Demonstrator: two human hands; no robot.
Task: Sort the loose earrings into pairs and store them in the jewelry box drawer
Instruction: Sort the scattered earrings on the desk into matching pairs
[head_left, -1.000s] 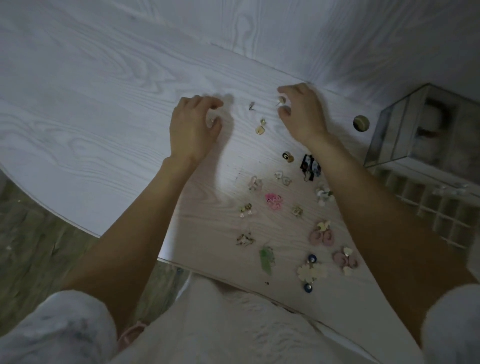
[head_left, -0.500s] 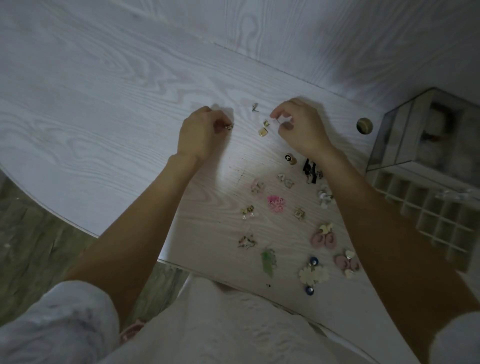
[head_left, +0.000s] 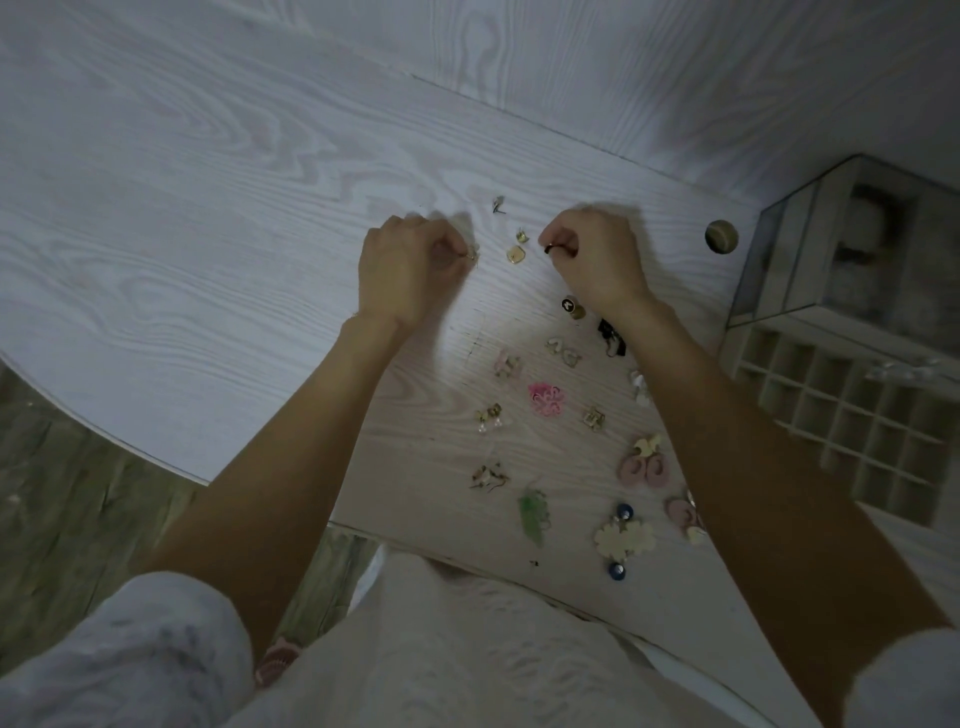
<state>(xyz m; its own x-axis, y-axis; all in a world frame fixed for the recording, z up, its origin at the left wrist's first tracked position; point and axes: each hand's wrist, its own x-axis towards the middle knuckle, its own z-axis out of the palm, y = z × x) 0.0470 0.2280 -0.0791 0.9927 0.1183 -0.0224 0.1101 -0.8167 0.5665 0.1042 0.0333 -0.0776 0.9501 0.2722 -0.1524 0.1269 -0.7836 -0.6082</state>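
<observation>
- The pale, white-washed wood-grain tabletop (head_left: 218, 218) fills most of the view; its curved near-left edge gives way to a darker grey-brown plank floor (head_left: 67, 499).
- Behind the tabletop rises a wall panel (head_left: 675, 67) of the same pale wood grain.
- A round cable hole (head_left: 721, 236) is cut in the tabletop, just left of the glass-sided jewelry box (head_left: 831, 244) at the right edge.
- In front of that box its open drawer (head_left: 841, 410) shows a grid of small square compartments.
- The loose earrings (head_left: 545, 399) lie scattered on the tabletop left of the drawer, between the two forearms; a pink flower-shaped one sits mid-cluster.
- The left hand (head_left: 402, 273), far left of the cable hole, is curled with its fingertips pinching a small gold-toned earring (head_left: 471, 255).
- The right hand (head_left: 597, 260), nearer the hole, is curled and pinches a small dark ring-shaped earring (head_left: 549, 249).
- Between the hands lies a small gold square earring (head_left: 515, 254).
- The lighting is dim.
</observation>
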